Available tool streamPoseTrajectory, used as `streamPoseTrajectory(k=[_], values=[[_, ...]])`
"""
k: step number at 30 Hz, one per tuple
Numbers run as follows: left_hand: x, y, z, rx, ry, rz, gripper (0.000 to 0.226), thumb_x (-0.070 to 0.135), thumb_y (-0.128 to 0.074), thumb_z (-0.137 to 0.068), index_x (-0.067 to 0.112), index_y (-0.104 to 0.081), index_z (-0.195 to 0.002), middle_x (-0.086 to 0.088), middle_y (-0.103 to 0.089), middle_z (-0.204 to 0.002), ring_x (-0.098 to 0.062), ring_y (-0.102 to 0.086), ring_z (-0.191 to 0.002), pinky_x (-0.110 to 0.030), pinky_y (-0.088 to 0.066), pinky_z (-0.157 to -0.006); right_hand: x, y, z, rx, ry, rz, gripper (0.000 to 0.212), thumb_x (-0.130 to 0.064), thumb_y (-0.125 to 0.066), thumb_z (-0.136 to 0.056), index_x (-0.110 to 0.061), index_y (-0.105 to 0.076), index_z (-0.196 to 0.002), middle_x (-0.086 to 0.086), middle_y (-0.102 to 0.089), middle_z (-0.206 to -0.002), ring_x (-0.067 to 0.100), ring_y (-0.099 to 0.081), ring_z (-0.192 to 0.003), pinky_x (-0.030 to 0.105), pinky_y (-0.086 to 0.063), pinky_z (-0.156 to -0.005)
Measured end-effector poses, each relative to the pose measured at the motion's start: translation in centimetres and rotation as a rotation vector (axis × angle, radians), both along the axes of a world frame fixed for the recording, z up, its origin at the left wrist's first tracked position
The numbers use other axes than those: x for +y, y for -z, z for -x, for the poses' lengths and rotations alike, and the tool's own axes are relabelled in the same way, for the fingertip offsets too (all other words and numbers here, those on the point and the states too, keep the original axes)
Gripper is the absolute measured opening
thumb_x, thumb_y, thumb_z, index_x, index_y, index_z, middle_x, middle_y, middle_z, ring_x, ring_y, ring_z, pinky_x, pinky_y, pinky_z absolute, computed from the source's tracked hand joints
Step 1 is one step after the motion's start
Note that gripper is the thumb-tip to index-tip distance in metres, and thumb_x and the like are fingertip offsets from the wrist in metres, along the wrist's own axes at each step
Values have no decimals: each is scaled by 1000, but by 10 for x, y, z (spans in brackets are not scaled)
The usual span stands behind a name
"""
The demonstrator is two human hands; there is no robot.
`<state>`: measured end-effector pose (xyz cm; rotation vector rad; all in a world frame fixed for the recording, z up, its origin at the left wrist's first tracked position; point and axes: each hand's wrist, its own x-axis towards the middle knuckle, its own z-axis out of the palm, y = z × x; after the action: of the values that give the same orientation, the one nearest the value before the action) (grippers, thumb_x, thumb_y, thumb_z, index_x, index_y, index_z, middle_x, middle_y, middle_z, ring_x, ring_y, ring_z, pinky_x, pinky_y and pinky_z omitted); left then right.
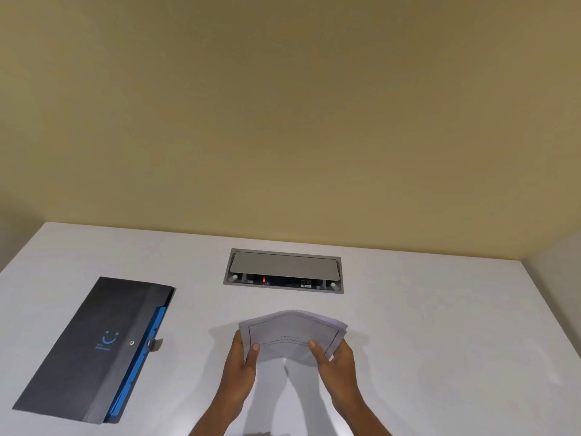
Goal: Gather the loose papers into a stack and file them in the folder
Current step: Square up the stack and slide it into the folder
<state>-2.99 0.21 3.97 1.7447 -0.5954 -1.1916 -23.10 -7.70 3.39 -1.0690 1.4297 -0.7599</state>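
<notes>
Papers [292,336] gripped by left hand [243,360] and right hand [334,357].
Bowed upward over table [408,309]; print illegible; dark folder [94,350] lying shut, apart.

A plain white table [424,325] is pushed up against a yellowish wall. 1 dark grey folder [94,347] with blue tabs is laid flat on its left side, and a grey cable box [283,270] is sunk into the top near the back.

papers [292,336]: print blurred | folder [94,350]: logo text unreadable
</notes>
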Motion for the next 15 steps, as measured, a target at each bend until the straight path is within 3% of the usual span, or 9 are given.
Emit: streamPoseTrajectory(k=[3,6,10,13,15], values=[[5,1,0,-2,-8,-10,38,18,-48,-109,40,-46,-141,22,-58,-132,-13,-53,-128,-35,-39,-110,1,5,1,31,-24,-23,23,-27,-79,-93,-36,-73,-113,-25,-79,-103,-7,-73,-95,13,-56,-68],[3,-2,-3,-9,-20,-12,39,19,-48,-109,42,-45,-140,20,-60,-132,-11,-55,-124,-33,-43,-106,-2,8,1,41,-33,-12,22,-26,-78,-94,-38,-73,-111,-24,-80,-102,-5,-74,-95,12,-57,-68],[2,1,-18,-54,-6,9,28,19,-54,-106,43,-59,-119,18,-72,-116,1,-64,-113,-18,-49,-86,-8,10,-1,48,-88,-1,24,-19,-76,-95,-37,-75,-111,-18,-81,-104,1,-77,-95,13,-61,-71],[4,12,-41,-168,-18,-4,20,17,-58,-104,34,-60,-116,16,-71,-113,-6,-63,-117,-19,-47,-92,-13,14,-2,135,-160,37,27,-19,-75,-95,-42,-71,-107,-28,-78,-102,-6,-75,-93,8,-58,-70],[9,21,-63,-276,-69,-32,24,9,-63,-100,26,-60,-116,8,-70,-109,-21,-65,-116,-34,-50,-99,-15,21,0,216,-188,59,23,-18,-74,-96,-39,-70,-104,-27,-78,-101,-5,-74,-92,7,-57,-71]])
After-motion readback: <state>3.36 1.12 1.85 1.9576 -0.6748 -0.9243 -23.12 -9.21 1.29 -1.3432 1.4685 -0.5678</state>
